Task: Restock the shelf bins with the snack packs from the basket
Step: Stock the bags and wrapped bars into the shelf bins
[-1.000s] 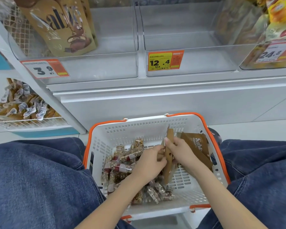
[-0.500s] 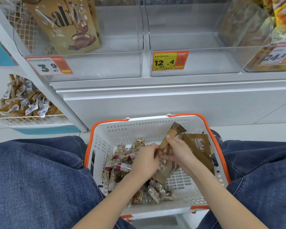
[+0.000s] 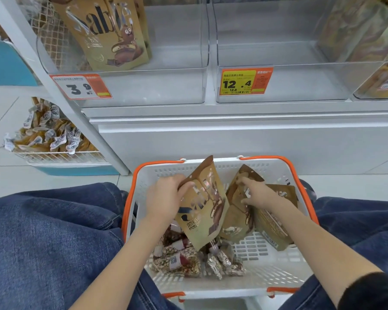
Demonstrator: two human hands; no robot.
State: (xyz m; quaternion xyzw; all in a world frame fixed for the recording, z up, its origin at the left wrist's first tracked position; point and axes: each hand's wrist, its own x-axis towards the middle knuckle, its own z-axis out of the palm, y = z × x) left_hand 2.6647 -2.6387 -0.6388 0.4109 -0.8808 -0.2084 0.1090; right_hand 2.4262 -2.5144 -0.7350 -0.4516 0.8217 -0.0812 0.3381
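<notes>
The left hand [image 3: 166, 201] is gripping a tan foil snack pouch with brown cartoon print [image 3: 202, 209], fingers curled over its upper left edge, holding it tilted above the white plastic basket with orange rim [image 3: 130, 198]. The right hand [image 3: 259, 193] is pressing spread fingers on a second matching pouch [image 3: 238, 218] leaning inside. These pouches look light, crinkly and slick, so pinching the sealed top edge seems safest. Above, the clear plastic shelf bin [image 3: 177, 86] is already holding one matching pouch.
</notes>
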